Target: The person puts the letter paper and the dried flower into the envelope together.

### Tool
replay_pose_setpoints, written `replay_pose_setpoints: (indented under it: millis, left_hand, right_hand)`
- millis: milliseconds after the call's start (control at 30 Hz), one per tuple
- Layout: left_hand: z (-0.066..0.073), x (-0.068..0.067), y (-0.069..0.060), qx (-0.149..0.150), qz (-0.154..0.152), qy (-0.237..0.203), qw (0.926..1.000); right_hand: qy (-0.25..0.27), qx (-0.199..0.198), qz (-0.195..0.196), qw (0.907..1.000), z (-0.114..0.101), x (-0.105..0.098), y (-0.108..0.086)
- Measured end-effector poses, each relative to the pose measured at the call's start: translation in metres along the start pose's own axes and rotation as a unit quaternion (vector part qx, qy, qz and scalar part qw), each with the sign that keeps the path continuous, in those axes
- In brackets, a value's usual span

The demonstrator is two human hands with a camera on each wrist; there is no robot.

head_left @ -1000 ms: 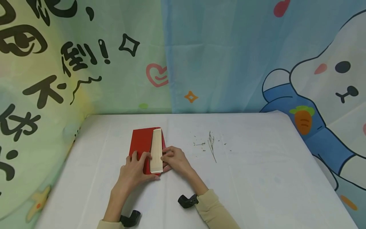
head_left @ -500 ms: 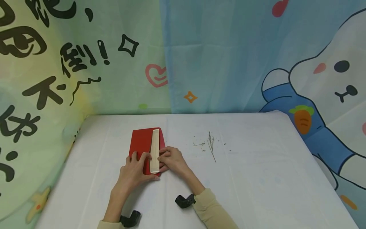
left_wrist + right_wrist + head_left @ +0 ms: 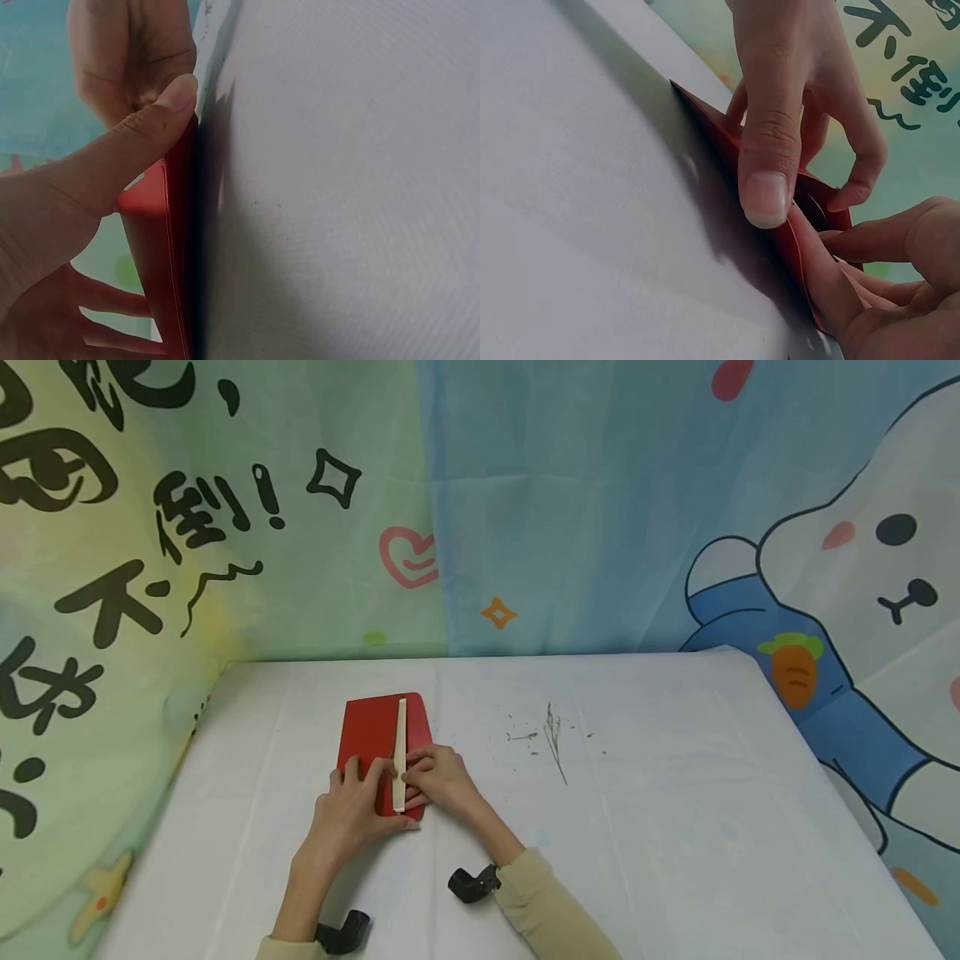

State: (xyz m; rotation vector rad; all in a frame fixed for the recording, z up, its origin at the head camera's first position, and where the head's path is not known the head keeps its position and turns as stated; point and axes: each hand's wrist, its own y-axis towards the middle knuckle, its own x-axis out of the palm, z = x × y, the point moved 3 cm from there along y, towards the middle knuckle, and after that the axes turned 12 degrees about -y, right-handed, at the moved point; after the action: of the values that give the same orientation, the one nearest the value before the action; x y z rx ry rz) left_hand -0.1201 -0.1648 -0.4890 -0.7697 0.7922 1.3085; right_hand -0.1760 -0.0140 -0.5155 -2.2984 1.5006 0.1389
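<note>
A red envelope (image 3: 367, 731) lies on the white table, its rounded, pinker flap (image 3: 418, 718) on the right. Between front and flap shows a narrow strip of cream paper (image 3: 401, 739), the rest hidden under the front. My left hand (image 3: 347, 810) grips the envelope, fingers on top and thumb at the near edge; in the left wrist view that thumb (image 3: 142, 139) presses along the red edge. From the right, my right hand (image 3: 444, 783) pinches the cream paper's outer edge, other fingers over the flap. In the right wrist view the paper is mostly hidden by fingers.
A dried plant sprig (image 3: 553, 743) lies right of the envelope, with a smaller twig (image 3: 522, 737) and loose crumbs around it. The white table (image 3: 675, 827) ends at the back against a printed curtain (image 3: 585, 527).
The right hand has moved left, and the visible cream strip has narrowed from wide to thin as it goes under the red front. The left hand stays in place.
</note>
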Motion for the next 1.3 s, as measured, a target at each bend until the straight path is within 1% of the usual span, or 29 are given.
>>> replay_pose_setpoints:
  millis: [200,467,533,667,767,900,1067,1167,1233,1300]
  left_hand:
    - [-0.001,-0.001,0.000,0.000,0.000,0.002,1.0000]
    - [-0.001,-0.002,0.000,0.000,-0.001,-0.004,1.0000]
    - [-0.001,-0.002,0.000,-0.002,-0.004,-0.003,1.0000]
    - [0.000,0.000,0.000,-0.003,-0.011,-0.002,0.9999]
    - [0.000,0.000,0.000,-0.003,-0.009,-0.003,1.0000]
    - [0.000,0.000,0.000,-0.004,-0.004,-0.003,1.0000]
    - [0.001,0.001,0.000,-0.005,-0.007,0.000,1.0000]
    - [0.000,0.000,0.000,-0.003,-0.007,0.003,1.0000]
    - [0.000,0.000,0.000,-0.002,-0.006,0.004,1.0000]
    - [0.000,-0.001,0.000,-0.003,-0.005,0.003,1.0000]
  right_hand:
    - [0.006,-0.012,-0.003,0.9999,-0.002,0.006,0.004]
    - [-0.026,-0.032,0.006,0.9991,-0.004,0.011,0.007]
    - [-0.025,-0.032,0.005,0.9992,-0.005,0.012,0.007]
    - [-0.044,-0.036,0.010,0.9983,-0.005,0.012,0.007]
    - [-0.062,-0.037,0.014,0.9973,-0.006,0.011,0.007]
    - [-0.063,-0.038,0.011,0.9972,-0.006,0.012,0.007]
    - [-0.058,-0.043,0.008,0.9974,-0.005,0.011,0.006]
    - [-0.076,-0.047,0.015,0.9959,-0.005,0.009,0.005]
    - [-0.072,-0.052,0.022,0.9958,-0.004,0.007,0.003]
    - [-0.057,-0.055,0.031,0.9964,-0.003,0.005,0.001]
